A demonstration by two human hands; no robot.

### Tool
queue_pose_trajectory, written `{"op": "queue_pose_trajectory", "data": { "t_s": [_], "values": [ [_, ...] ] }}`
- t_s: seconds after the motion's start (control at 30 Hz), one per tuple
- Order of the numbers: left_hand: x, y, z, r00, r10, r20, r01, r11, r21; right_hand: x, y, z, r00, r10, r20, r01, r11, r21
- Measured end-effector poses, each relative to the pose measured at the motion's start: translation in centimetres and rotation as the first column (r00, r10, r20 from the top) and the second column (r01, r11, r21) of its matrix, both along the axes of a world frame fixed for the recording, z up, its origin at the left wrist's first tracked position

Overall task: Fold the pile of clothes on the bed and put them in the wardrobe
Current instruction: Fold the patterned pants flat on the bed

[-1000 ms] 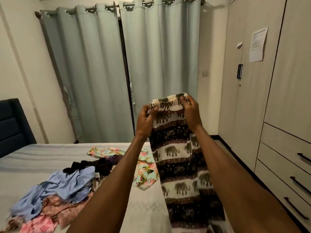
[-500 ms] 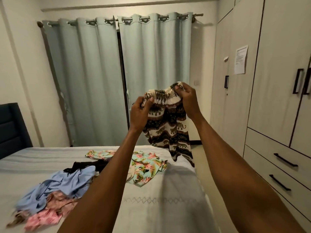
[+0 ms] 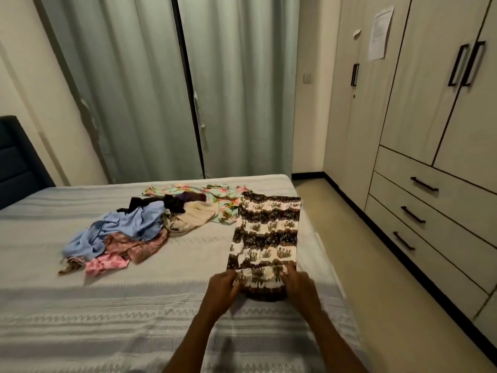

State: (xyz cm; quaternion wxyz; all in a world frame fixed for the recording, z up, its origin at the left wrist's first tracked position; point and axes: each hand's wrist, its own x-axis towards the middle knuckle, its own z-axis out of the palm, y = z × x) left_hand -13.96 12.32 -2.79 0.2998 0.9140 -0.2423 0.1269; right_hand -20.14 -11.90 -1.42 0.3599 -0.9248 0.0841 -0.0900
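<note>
Both hands, the left hand (image 3: 224, 288) and the right hand (image 3: 298, 285), are pinching the near waistband of elephant-print trousers (image 3: 266, 232) lying flat on a grey bed (image 3: 107, 305). Left of the hands, a pile of clothes (image 3: 129, 230) is sitting unfolded. Right of them, a wardrobe (image 3: 419, 130) is standing closed; pale curtains (image 3: 161, 90) are hanging beyond.

No words or numbers can be read here. A white sheet of paper (image 3: 380, 32) is stuck on the wardrobe door (image 3: 376, 103), and it has lines of print on it, but the letters are too small and blurry to read.
</note>
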Motion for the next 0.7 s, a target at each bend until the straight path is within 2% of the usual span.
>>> {"op": "queue_pose_trajectory", "data": {
  "t_s": [0.1,0.17,0.23,0.3,0.37,0.43,0.53,0.63,0.7],
  "values": [
    [-2.3,-0.3,-1.4,0.995,-0.066,-0.071,0.067,0.998,0.005,-1.6,0.1,-4.2,0.998,-0.025,-0.052,0.029,0.996,0.084],
    [-2.6,-0.5,-0.8,0.995,-0.079,-0.066,0.079,0.997,0.007,-1.8,-0.3,-4.6,0.997,-0.044,-0.06,0.048,0.996,0.072],
    [-2.0,-1.2,1.3,0.998,-0.047,-0.041,0.047,0.999,0.01,-1.2,-0.7,-2.3,0.998,-0.055,-0.028,0.057,0.997,0.046],
    [-1.0,-2.3,4.4,0.998,-0.029,-0.062,0.026,0.999,-0.042,0.6,-1.4,0.6,0.997,-0.07,0.031,0.067,0.993,0.093],
    [0.2,-3.3,7.7,0.988,-0.057,-0.141,0.03,0.982,-0.184,2.7,-1.8,4.5,0.99,-0.084,0.109,0.058,0.974,0.218],
    [1.9,-4.0,11.7,0.973,-0.077,-0.218,0.001,0.943,-0.332,4.8,-2.0,9.4,0.986,-0.086,0.141,0.018,0.905,0.425],
    [4.3,-5.1,18.8,0.962,-0.118,-0.245,-0.038,0.833,-0.551,7.6,-2.6,17.6,0.977,-0.072,0.199,-0.078,0.751,0.656],
    [5.2,-6.6,27.0,0.929,-0.272,-0.251,-0.025,0.631,-0.775,8.9,-3.3,26.1,0.952,-0.041,0.303,-0.202,0.659,0.725],
    [5.1,-7.4,32.0,0.921,-0.349,-0.173,0.037,0.52,-0.853,9.3,-3.5,31.5,0.922,-0.016,0.388,-0.289,0.637,0.714]
  ]
}}
